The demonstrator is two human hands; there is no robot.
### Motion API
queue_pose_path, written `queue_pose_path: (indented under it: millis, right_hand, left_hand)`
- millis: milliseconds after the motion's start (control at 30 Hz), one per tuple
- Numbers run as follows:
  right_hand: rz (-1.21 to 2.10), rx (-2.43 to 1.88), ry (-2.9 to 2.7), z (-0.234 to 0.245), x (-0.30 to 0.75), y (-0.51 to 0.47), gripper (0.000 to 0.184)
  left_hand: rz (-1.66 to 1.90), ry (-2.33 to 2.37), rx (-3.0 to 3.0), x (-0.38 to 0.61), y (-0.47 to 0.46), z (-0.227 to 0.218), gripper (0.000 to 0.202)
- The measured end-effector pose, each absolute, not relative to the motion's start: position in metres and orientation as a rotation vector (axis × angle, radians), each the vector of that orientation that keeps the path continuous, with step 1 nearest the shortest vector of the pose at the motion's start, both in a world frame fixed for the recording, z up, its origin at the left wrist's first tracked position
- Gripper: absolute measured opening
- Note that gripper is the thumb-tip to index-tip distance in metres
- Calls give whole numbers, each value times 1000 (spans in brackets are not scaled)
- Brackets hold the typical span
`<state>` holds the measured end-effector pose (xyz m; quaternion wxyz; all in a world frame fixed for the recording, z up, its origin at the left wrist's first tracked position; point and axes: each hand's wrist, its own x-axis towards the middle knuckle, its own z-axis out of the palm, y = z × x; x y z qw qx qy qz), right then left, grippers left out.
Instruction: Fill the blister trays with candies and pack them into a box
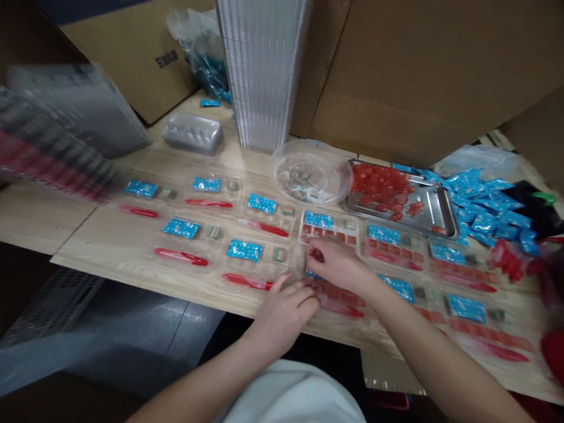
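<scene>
My left hand (pixel 288 308) rests over the near edge of a clear plastic tray, its fingers loosely bent and spread a little. Just beyond it, my right hand (pixel 337 264) reaches over the same tray with thumb and fingers curled together; whatever they pinch is hidden. That tray shows part of a blue sachet, a strip of red squares (pixel 337 292) and a red pen-like stick (pixel 343 306). Left of my hands lies another tray with a blue sachet (pixel 244 250), a small striped block (pixel 279 254) and a red stick (pixel 247 281).
Several similar trays stand in rows on the wooden table (pixel 110 235). Behind are a round clear bowl (pixel 282 170) of striped blocks, a metal tray (pixel 447 211) with red pieces, a pile of blue sachets (pixel 480 205), a tall stack of clear trays (pixel 264 76) and cardboard boxes (pixel 423 76).
</scene>
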<state>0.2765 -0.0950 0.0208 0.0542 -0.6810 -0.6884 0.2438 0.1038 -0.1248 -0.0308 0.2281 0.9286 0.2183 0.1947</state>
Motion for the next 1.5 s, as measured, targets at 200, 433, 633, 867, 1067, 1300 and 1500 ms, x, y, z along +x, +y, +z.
queue_pose_path:
  millis: [200,433,633,867,1067,1300,1500]
  right_hand:
    - [1049,-2177,-2074,22,284,-68,12]
    - [846,-2011,-2120,30,298,-81,15]
    - [684,-1837,-2409,31,291,-110,10]
    - [489,-1894,-2453,26,288,-124,8]
    - [505,-1910,-2395,19,289,-125,14]
    - [638,-1948,-2144,20,297,-127,13]
    - [183,-2236,-1654,11,393,-75,9]
  left_hand:
    - [563,604,2527,104,-126,-33,14]
    - [557,606,2525,105,-126,-31,12]
    - [563,606,2551,105,-125,-33,10]
    - [590,613,2539,105,-125,-33,13]
    - [574,611,2530,105,-125,-32,13]
    - [557,631,2496,106,-126,-34,12]
    - [577,619,2430,107,-126,-35,15]
